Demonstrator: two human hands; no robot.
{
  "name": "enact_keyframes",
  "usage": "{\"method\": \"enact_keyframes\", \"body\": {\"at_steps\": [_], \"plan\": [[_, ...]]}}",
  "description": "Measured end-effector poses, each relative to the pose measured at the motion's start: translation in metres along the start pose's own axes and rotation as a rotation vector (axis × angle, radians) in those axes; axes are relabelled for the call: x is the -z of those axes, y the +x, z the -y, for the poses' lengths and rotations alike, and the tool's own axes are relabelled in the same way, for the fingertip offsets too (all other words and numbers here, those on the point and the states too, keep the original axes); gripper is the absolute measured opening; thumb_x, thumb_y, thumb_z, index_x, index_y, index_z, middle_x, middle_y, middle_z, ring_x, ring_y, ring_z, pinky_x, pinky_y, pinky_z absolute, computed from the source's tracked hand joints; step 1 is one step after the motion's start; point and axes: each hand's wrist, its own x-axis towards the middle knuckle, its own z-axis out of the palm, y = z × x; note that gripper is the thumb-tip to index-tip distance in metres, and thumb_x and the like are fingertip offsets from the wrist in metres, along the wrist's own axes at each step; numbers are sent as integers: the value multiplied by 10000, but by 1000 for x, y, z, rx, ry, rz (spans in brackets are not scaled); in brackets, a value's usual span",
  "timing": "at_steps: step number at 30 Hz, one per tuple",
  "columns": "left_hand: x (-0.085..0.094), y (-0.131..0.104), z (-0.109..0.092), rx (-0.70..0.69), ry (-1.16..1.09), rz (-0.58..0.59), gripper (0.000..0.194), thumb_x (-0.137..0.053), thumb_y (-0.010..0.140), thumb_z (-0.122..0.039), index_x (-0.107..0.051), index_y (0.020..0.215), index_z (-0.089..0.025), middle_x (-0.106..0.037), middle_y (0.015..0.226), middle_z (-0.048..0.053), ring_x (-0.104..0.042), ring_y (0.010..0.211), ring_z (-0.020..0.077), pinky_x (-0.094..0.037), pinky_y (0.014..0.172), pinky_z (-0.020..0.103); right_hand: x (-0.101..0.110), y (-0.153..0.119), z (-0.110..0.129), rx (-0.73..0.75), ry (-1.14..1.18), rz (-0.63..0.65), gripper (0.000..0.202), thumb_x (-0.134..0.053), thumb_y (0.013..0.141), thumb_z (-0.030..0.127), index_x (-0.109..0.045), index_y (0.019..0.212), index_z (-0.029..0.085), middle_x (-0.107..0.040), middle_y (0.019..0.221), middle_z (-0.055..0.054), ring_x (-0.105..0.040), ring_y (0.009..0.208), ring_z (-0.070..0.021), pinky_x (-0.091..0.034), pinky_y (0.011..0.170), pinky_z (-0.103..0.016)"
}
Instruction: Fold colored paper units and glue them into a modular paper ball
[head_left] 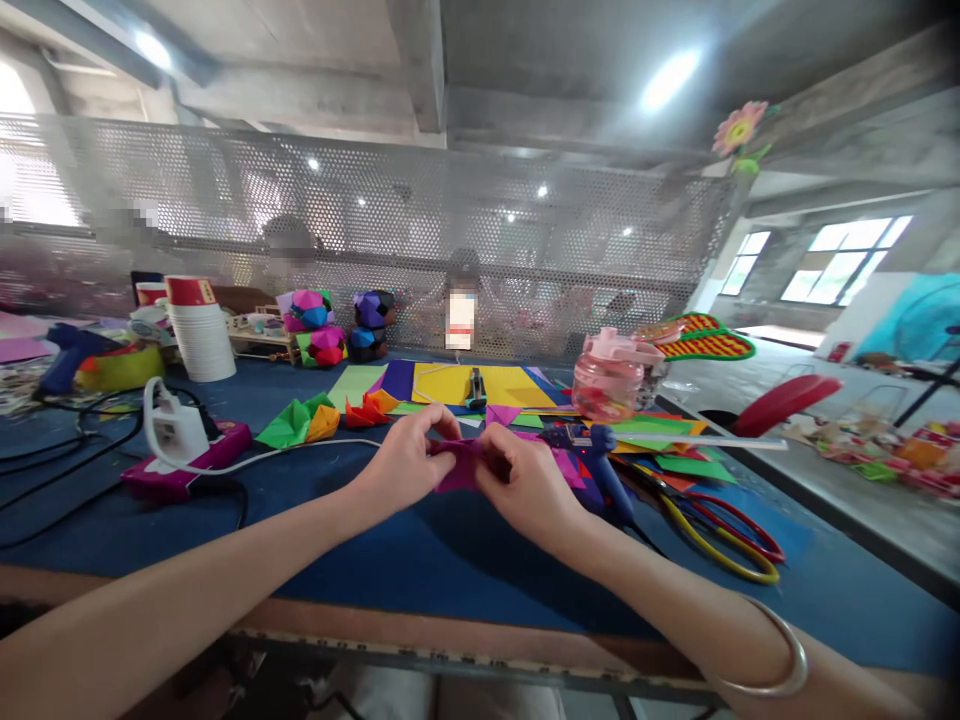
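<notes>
Between both hands, just above the blue table, is a piece of magenta paper. My left hand pinches its left side between thumb and fingers. On its right side my right hand is closed, with the fingertips pressed to the paper. Part of the paper is hidden behind the fingers. Right of my right hand lies a blue glue gun with a long clear glue stick in it. Behind the hands are a yellow sheet and a small dark cutter.
Scissors with red and yellow handles lie at the right, near a pink bottle. Folded green paper and orange paper sit left of the hands. A power strip with cables, stacked paper cups and folded paper balls stand further left.
</notes>
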Motion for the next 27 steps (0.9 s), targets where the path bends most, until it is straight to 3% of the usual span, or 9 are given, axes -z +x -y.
{"method": "enact_keyframes", "body": {"at_steps": [3,6,10,14,21,27], "plan": [[0,-3,-1,-188,174,40,265,-541,748,-55,-626,968,-176,-671,943,57,-631,885,182,-518,747,280,2,1,-2,36,-60,15,138,-516,733,94,-446,710,211,-454,616,50,-408,554,-106,-279,539,-236],[2,-2,-1,-250,247,35,116,-561,839,-145,-660,894,-171,-680,875,54,-627,823,172,-499,752,284,3,3,-4,9,-7,46,143,-511,737,106,-429,681,210,-446,612,52,-413,564,-105,-288,538,-230],[5,4,4,-107,106,-4,83,-605,824,-182,-672,789,-149,-680,756,35,-632,730,157,-490,666,249,3,5,-5,-42,113,92,78,-516,825,192,-512,748,198,-526,668,31,-463,608,-115,-333,561,-233],[6,7,6,47,-54,33,86,-644,785,-204,-689,786,-130,-697,728,36,-644,678,157,-504,612,240,2,6,-6,-60,222,111,144,-516,892,298,-561,803,193,-577,719,4,-513,655,-132,-371,591,-243],[3,5,3,113,-131,18,128,-649,775,-185,-689,885,-133,-731,857,50,-671,666,148,-540,608,246,3,7,-10,-86,213,102,228,-544,893,354,-552,738,187,-564,665,10,-479,596,-121,-349,550,-241],[5,6,3,129,-125,22,109,-673,757,-192,-681,845,-129,-724,810,42,-678,692,153,-548,635,249,6,7,-8,-98,175,122,268,-535,904,373,-552,721,179,-558,640,17,-455,576,-109,-325,527,-230]]}}
